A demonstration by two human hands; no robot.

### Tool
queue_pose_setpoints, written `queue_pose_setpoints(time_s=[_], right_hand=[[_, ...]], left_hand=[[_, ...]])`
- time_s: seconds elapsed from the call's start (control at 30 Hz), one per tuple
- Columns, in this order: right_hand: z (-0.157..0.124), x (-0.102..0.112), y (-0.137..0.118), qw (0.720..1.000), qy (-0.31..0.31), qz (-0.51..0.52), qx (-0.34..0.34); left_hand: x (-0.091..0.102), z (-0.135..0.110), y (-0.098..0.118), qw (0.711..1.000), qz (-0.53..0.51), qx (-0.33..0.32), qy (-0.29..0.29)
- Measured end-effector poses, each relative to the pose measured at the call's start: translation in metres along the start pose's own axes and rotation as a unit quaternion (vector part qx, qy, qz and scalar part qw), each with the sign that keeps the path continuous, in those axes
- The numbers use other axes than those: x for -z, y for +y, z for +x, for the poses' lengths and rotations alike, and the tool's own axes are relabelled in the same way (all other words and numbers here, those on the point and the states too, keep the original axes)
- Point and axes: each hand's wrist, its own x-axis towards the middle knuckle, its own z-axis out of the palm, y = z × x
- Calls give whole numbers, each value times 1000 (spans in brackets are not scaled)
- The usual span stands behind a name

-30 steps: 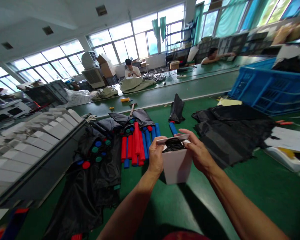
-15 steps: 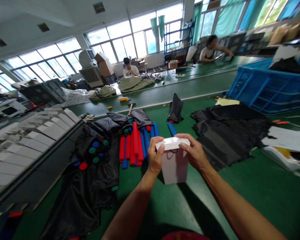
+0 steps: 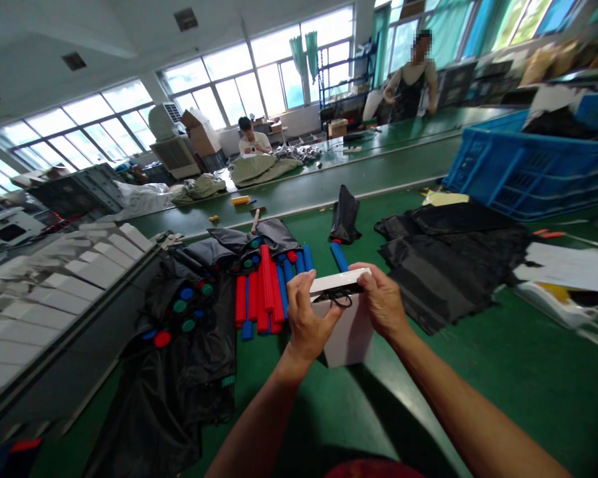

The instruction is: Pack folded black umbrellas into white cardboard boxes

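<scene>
A white cardboard box (image 3: 351, 338) stands upright on the green table in front of me. Its top flap (image 3: 339, 281) is partly raised, and a black cord (image 3: 343, 300) shows in the gap beneath. My left hand (image 3: 306, 318) grips the box's upper left side, its thumb at the opening beside the cord. At the top right corner, the fingers of my right hand (image 3: 386, 304) are closed on the flap and box edge. Just beyond, a blue ribbed rod (image 3: 339, 256) sticks out of a black pouch (image 3: 345, 216). What else the box holds is hidden.
Red rods (image 3: 266, 285) and blue ones lie left of the box, by black bags (image 3: 179, 392) with coloured ends showing. White boxes (image 3: 54, 292) fill a bin at far left. Black cloth (image 3: 438, 265) and a blue crate (image 3: 533, 166) are right. Two people work across the table.
The flap has tilted up, exposing the black cord. My left thumb has moved from the top to the opening. A person at the back right has stood upright.
</scene>
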Motion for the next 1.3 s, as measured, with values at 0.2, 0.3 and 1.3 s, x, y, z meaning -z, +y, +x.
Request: queue_pose_setpoints(time_s=[0.2, 0.3, 1.3], right_hand=[[1, -6, -4, 1000, 23, 13, -16], [1, -8, -3, 998, 24, 41, -29], [3, -7, -2, 998, 38, 33, -26]], left_hand=[[9, 28, 22, 982, -13, 178, -61], [17, 33, 26, 993, 67, 97, 6], [-18, 9, 36, 977, 170, -102, -85]])
